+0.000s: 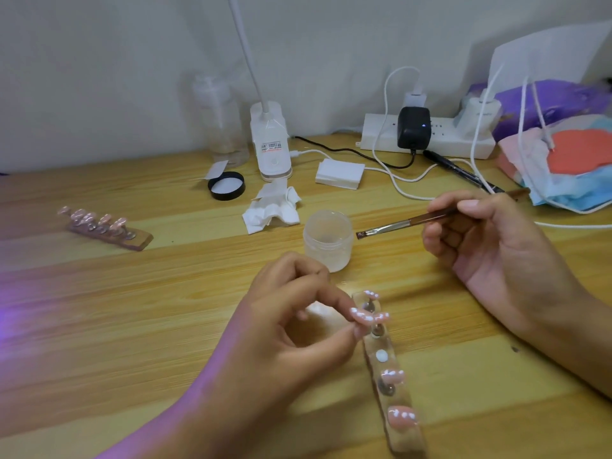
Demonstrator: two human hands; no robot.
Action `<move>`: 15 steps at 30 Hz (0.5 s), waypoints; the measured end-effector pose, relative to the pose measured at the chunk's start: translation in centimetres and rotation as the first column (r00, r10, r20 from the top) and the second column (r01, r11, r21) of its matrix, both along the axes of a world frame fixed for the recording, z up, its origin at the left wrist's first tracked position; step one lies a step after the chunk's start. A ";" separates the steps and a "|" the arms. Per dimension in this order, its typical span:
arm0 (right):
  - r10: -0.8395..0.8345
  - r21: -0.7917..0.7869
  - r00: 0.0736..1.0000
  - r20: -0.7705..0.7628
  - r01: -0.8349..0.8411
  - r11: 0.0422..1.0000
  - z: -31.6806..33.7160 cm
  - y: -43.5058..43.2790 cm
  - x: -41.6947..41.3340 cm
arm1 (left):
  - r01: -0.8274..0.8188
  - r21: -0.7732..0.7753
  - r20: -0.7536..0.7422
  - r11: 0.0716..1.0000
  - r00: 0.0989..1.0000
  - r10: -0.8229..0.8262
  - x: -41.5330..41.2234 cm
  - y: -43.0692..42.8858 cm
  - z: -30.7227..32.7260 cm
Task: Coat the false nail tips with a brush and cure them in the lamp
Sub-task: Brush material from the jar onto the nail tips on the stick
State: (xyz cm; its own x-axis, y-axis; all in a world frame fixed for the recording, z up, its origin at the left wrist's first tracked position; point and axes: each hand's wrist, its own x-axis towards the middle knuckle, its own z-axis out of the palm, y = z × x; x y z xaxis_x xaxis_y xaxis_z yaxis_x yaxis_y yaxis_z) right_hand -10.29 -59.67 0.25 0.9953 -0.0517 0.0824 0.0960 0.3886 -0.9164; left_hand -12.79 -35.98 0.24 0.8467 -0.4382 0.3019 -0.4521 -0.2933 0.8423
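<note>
Left hand (291, 313) at 6 o'clock of centre, thumb and forefinger closed in a pinch on one pink false nail tip (362, 319); other fingers curled in. The pinched tip is held at the far end of the clear holder strip (405, 438); whether it is seated on its peg or lifted off cannot be told. Strip's long axis is noted as running roughly 12 to 6 o'clock, near end toward the person, with more tips mounted along it and one peg bare. Right hand (490, 240) at 3 o'clock, fingers closed round the brush (407, 222) in a pen grip. Brush axis lies nearly 3 to 9 o'clock, bristles pointing at 9, hanging just beside the open jar (328, 240). From the bristles the pinched tip lies at 6 o'clock, apart from them; a downward, inward sweep of the right hand is judged to be called for. A second rack of tips (109, 228) is recorded at 9 o'clock, well apart. Violet light (13, 313) enters at the 9 o'clock edge; its source is not seen.
</note>
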 end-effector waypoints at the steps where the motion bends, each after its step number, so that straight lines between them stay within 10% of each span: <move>1: 0.007 0.002 1.000 0.002 -0.007 1.000 0.0 0.0 0.0 | -0.009 0.027 0.022 1.000 1.000 0.008 -0.1 0.0 0.1; 15: 0.041 -0.023 0.999 0.019 -0.040 0.999 -0.1 -0.1 0.1 | 0.004 0.199 0.089 0.980 0.996 -0.022 -0.9 -1.3 0.0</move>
State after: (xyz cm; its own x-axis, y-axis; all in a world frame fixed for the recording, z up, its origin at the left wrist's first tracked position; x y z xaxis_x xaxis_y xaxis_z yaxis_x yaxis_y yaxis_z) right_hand -10.20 -59.81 0.18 0.9947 -0.0092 0.1022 0.0983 0.3719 -0.9231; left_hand -13.65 -37.29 0.28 0.8139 -0.5076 0.2825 -0.5283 -0.4444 0.7235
